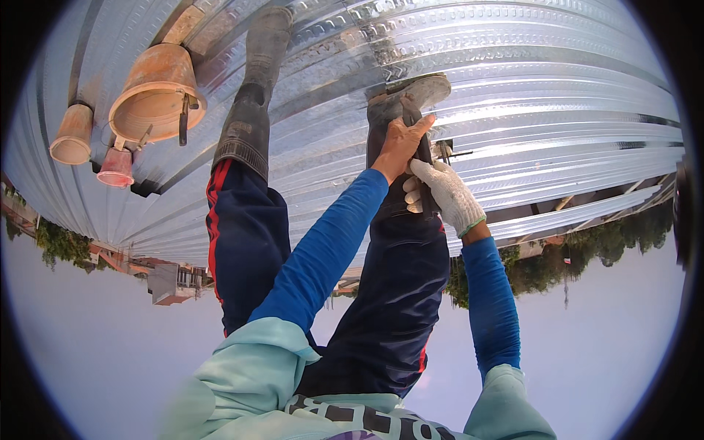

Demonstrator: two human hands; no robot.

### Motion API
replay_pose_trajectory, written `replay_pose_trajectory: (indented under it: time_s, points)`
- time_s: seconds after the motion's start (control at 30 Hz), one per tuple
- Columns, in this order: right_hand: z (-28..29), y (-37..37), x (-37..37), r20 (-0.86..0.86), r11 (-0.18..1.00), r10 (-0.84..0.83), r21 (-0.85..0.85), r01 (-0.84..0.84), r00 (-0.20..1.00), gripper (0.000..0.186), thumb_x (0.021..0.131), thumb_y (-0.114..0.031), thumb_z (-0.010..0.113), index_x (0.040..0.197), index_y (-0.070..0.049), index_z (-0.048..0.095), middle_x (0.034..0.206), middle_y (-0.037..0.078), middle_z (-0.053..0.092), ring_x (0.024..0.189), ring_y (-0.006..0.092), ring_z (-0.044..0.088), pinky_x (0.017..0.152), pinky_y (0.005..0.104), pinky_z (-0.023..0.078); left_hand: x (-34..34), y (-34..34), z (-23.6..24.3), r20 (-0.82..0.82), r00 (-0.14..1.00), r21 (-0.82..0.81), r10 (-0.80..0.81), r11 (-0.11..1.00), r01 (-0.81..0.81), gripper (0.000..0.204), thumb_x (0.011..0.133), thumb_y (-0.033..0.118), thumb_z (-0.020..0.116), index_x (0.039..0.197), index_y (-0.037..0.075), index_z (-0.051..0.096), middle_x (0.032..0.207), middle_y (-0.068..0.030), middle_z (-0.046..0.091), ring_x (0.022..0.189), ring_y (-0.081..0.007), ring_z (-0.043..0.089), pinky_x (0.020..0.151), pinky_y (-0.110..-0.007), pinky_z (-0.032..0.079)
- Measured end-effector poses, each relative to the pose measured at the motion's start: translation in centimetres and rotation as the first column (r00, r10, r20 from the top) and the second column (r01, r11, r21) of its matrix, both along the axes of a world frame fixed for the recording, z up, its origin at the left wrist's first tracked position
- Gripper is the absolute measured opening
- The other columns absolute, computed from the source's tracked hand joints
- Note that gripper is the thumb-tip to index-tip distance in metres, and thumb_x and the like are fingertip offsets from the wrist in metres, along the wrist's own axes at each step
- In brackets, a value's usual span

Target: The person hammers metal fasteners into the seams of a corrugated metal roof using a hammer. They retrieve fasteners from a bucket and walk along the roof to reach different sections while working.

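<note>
Ribbed, shiny sheet metal (pixel 557 95) is spreading under everything, with trees (pixel 535 271) and a pale building (pixel 176 282) showing beyond its edge. The person is wearing dark trousers with red stripes (pixel 253 235) and a pale-green shirt (pixel 246 367), and is standing with the left boot (pixel 253 95) and the right boot (pixel 422 94) well apart on the metal. Blue sleeves (pixel 330 242) are covering both forearms. Off to the left, a large orange bucket (pixel 158 88) is standing near a smaller orange bucket (pixel 72 136) and a little red pail (pixel 116 167), while a black-handled tool (pixel 183 121) is hanging at the large bucket's rim. In front of the right boot's shaft, both hands are meeting on one long, dark tool (pixel 423 152), whose exact kind I cannot tell. The right hand (pixel 453 196), in a white knitted glove, is curling its fingers around the lower part; the bare left hand (pixel 400 147) is closing around the upper part, one finger pointing out to the right. Just beside the glove, a small dark piece with a thin rod (pixel 444 150) is lying over the metal
</note>
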State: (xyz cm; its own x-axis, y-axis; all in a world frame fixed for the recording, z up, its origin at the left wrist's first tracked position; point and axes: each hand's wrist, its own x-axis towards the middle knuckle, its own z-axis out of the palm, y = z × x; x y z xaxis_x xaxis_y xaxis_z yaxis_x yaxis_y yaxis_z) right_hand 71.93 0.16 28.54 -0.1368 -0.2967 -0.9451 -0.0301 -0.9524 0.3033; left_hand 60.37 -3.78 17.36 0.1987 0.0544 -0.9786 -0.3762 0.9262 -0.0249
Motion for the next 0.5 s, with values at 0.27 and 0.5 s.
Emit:
replay_pose_trajectory:
  time_s: [0.27,0.5]
  points:
    - [-12.3,-1.9,-2.7,-0.013,0.990,-0.139,0.030,0.139,0.990,0.049,0.101,-0.040,0.067,0.117,0.006,0.064,0.101,0.021,0.074,0.082,0.0294,0.077,0.070,0.0401,0.067,-4.6,-3.3,-14.4,-0.220,0.888,-0.007,-0.403,0.911,0.411,0.056,0.096,0.049,0.073,0.100,-0.007,0.070,0.077,-0.0143,0.068,0.069,-0.0224,0.064,0.066,-0.040,0.053]
    - [-18.0,-3.4,0.1,-0.032,0.998,-0.045,0.034,0.046,0.999,0.049,0.099,-0.037,0.067,0.111,0.010,0.064,0.097,0.025,0.073,0.076,0.0307,0.077,0.066,0.0366,0.067,-4.9,-4.1,-16.9,-0.117,0.881,0.059,-0.459,0.882,0.468,0.036,0.105,0.033,0.061,0.102,-0.002,0.060,0.074,-0.0078,0.059,0.058,-0.0169,0.054,0.052,-0.034,0.046]
